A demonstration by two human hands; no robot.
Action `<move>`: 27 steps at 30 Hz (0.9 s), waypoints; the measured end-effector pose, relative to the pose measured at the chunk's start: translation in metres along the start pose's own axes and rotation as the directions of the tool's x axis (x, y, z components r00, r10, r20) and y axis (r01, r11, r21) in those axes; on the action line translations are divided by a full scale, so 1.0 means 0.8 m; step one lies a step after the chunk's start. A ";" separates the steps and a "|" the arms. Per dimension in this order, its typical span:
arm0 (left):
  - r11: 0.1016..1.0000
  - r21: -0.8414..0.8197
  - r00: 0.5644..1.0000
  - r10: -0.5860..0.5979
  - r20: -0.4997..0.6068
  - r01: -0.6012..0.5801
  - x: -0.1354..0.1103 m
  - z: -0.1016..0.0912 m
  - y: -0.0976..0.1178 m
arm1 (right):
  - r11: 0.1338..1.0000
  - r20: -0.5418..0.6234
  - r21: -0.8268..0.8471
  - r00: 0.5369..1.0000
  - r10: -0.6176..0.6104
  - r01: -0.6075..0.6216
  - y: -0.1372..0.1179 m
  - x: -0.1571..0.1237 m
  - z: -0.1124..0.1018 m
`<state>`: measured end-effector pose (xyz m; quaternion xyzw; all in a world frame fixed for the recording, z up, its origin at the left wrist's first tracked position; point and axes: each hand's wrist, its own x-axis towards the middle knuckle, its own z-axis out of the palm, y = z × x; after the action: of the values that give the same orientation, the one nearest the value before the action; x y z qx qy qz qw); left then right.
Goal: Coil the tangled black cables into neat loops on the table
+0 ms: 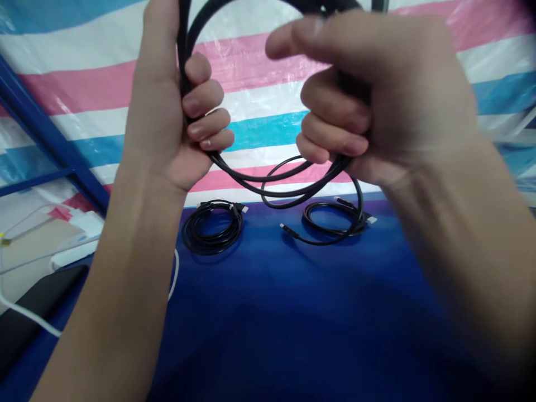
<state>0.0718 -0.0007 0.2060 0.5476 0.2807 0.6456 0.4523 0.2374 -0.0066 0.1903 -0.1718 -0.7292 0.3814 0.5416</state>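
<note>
Between my two hands a black cable (pixel 288 192) is held up in loops above the blue tabletop. My left hand (pixel 180 111) wraps its fingers around one side of the coil. On the other side, my right hand (pixel 368 95) has its lower fingers curled round the loops, while thumb and forefinger point left; it is slightly blurred. The top of the coil runs out of the picture. A thinner part of the cable hangs below, and a small plug (pixel 288 230) shows under it; which cable that plug belongs to I cannot tell.
On the blue tabletop (pixel 268 312) lie a coiled black cable (pixel 213 226) at left and another black coil (pixel 330 219) at right. A black flat object (pixel 42 312) and white cables lie far left, near a blue metal frame (pixel 54 123). Striped sheeting (pixel 259 72) hangs behind.
</note>
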 end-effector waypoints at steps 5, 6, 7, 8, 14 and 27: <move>0.977 0.212 0.978 -0.035 0.207 -0.010 -0.004 -0.011 0.000 | 0.952 0.107 -0.275 0.980 0.169 -0.134 0.005 0.000 -0.023; 0.972 0.232 0.971 -0.026 0.236 -0.030 -0.005 -0.011 -0.002 | 0.939 0.100 -0.322 0.982 0.161 -0.121 0.007 0.001 -0.026; 0.969 0.244 0.966 -0.014 0.260 -0.051 -0.005 -0.011 -0.004 | 0.933 0.088 -0.348 0.987 0.132 -0.094 0.009 0.002 -0.027; 0.964 0.257 0.961 -0.005 0.278 -0.069 -0.006 -0.009 -0.006 | 0.930 0.077 -0.361 0.992 0.098 -0.064 0.010 0.003 -0.026; 0.839 0.434 0.922 0.184 0.341 -0.328 -0.006 0.008 -0.018 | 0.921 0.039 -0.390 0.999 -0.010 0.025 0.006 0.001 -0.017; 0.832 0.464 0.926 0.146 0.349 -0.306 -0.007 0.014 -0.031 | 0.629 0.130 -0.762 0.988 -0.080 0.151 0.013 0.009 -0.010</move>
<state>0.0892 0.0035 0.1848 0.7681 0.3022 0.5073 0.2478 0.2402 0.0079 0.1883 -0.3229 -0.8534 0.0060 0.4091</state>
